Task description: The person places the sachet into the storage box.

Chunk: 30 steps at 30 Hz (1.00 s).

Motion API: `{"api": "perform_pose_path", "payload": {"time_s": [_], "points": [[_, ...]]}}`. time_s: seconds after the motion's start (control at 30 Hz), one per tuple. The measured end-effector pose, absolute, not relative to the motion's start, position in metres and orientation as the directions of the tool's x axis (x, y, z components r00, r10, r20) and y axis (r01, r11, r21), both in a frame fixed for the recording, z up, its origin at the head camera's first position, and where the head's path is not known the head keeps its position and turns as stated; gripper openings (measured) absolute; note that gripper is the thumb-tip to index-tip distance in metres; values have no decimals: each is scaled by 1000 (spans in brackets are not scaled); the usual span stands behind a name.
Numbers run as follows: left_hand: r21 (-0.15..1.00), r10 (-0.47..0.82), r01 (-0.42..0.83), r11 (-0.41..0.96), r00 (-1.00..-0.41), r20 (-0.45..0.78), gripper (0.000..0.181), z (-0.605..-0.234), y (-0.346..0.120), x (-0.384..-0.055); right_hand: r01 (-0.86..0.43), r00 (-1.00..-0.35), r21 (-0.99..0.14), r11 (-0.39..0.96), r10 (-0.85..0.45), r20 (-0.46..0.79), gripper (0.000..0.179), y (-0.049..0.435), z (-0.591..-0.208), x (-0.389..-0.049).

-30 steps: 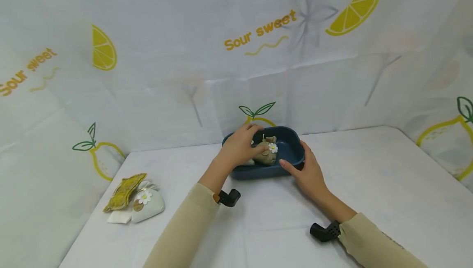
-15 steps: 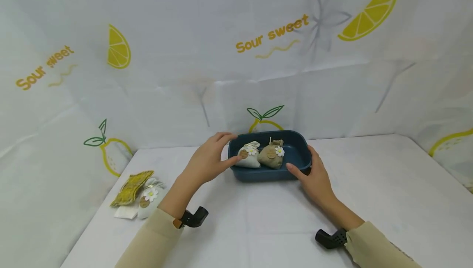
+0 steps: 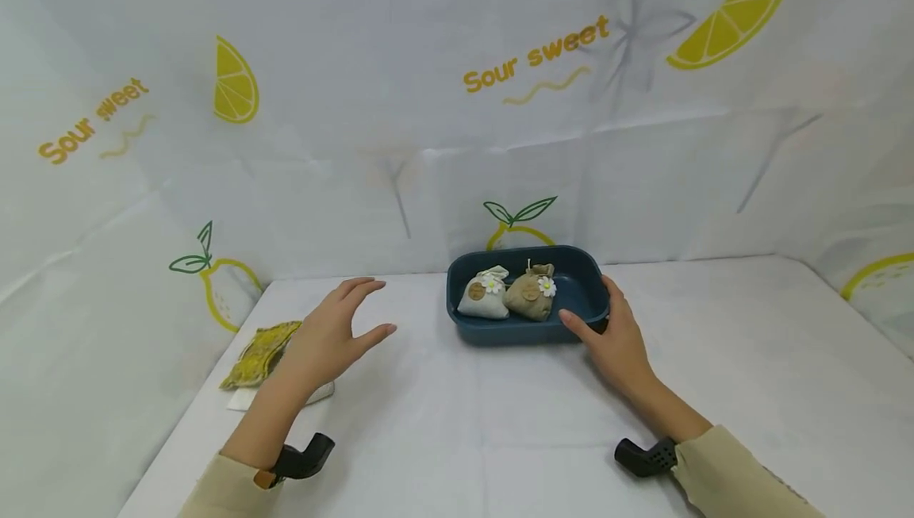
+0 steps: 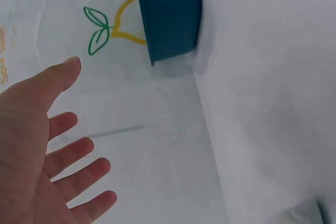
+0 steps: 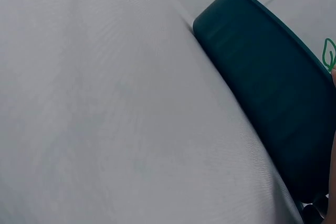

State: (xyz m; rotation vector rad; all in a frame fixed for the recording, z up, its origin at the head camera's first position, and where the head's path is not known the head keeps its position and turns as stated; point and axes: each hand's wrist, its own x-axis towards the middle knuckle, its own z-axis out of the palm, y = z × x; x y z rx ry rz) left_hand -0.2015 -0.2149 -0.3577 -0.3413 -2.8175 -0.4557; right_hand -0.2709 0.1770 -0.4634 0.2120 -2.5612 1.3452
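A dark blue plastic basin (image 3: 528, 334) stands at the table's back edge. Side by side in its left and middle part lie a pale sachet (image 3: 484, 305) and a brown sachet (image 3: 528, 306), each with a white flower. My right hand (image 3: 620, 350) grips the basin's right end, thumb at the front rim and fingers along the side. Left of the basin, my left hand (image 3: 323, 342) hovers with nothing in it, thumb and fingers spread apart. Behind that hand, a mustard-yellow square sachet (image 3: 259, 358) and another pale sachet (image 3: 323, 393) are partly hidden.
A flat white piece (image 3: 241, 399) lies under the yellow sachet. White cloth (image 3: 485, 423) covers the table, and a lemon-printed curtain (image 3: 343, 185) hangs directly behind it. In the right wrist view the basin's outer wall (image 5: 262, 77) slants across the cloth.
My left hand has come out of the basin, leaving the pale sachet beside the brown one, and moved left towards the sachets there. The right hand stays on the basin.
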Motion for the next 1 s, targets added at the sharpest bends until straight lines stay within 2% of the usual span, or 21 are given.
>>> {"api": "perform_pose_path", "payload": {"time_s": [0.27, 0.5, 0.67, 0.83, 1.0], "points": [[430, 46, 275, 860, -881, 471, 58, -392, -265, -181, -212, -970, -797, 565, -20, 244, 99, 177, -465, -269], [413, -9, 206, 887, -886, 463, 66, -394, -288, -173, -215, -967, -796, 566, -12, 253, 98, 175, -464, -270], [447, -63, 124, 886, -922, 381, 73, -392, -294, -173, -228, -964, -797, 559, -14, 266, 97, 175, -462, -272], [401, 2, 89, 912, -978, 211, 92, -396, -302, -174, -221, -966, -796, 564, -17, 257, 98, 176, -463, -273], [378, 57, 75, 923, -997, 59, 102, -403, -302, -175, -215, -968, -796, 565, -17, 250, 97, 177, -464, -272]]}}
